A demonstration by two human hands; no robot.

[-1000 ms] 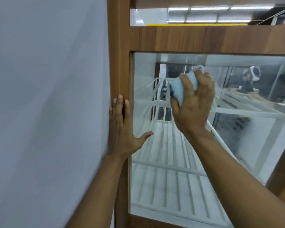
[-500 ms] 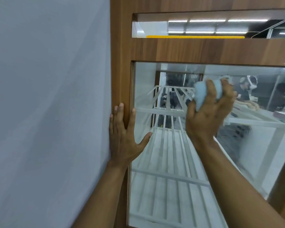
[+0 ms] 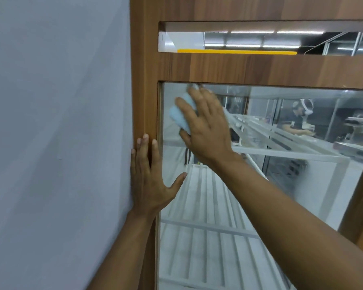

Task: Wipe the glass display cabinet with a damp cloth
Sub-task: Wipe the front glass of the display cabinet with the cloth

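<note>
The cabinet has a brown wooden frame (image 3: 144, 80) around a large glass pane (image 3: 197, 206). My right hand (image 3: 205, 126) presses a light blue cloth (image 3: 179, 116) flat against the glass in the pane's top left corner, just under the wooden crossbar. The fingers cover most of the cloth. My left hand (image 3: 150, 181) lies flat and open on the left upright of the frame, with its thumb spread over the edge of the glass.
A plain grey wall (image 3: 57, 132) fills the left. White slatted shelves (image 3: 208, 237) show behind the glass. A narrow upper glass strip (image 3: 260, 41) reflects ceiling lights. Another person (image 3: 296, 120) with a headset appears in the glass at right.
My right hand has swept the cloth left and up, from the middle of the pane into its top left corner. The left hand stays on the frame. The view has tilted upward.
</note>
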